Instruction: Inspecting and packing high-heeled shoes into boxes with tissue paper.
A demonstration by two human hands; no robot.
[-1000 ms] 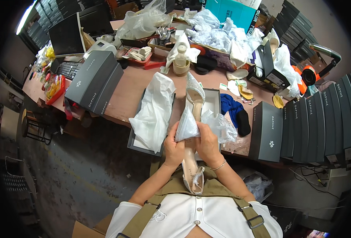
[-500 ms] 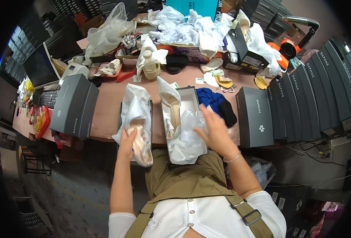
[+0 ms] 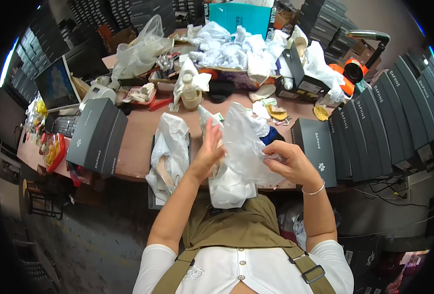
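My right hand (image 3: 289, 164) pinches the edge of a white tissue paper sheet (image 3: 246, 139), raised above the middle shoe box. My left hand (image 3: 208, 153) is open, its fingers extended over a glittery pointed shoe (image 3: 203, 113), whose toe shows beyond them; whether it touches the shoe, I cannot tell. More crumpled white tissue (image 3: 232, 188) fills the near end of the middle box, whose walls are mostly hidden. To the left, another open box (image 3: 153, 200) holds a shoe (image 3: 165, 171) lying among white tissue paper (image 3: 172, 130).
Dark lidded shoe boxes (image 3: 92, 137) stand at the left, and a long row (image 3: 369, 132) lines the right. A bottle in a cup (image 3: 191, 95), a heap of crumpled paper (image 3: 227, 46) and an open box (image 3: 300, 81) lie further back. Dark blue cloth (image 3: 274, 136) sits behind the tissue.
My left hand has let go of the shoe at the left and moved right, over the middle box. My right hand has taken hold of tissue paper and lifted it, spreading it rightward.
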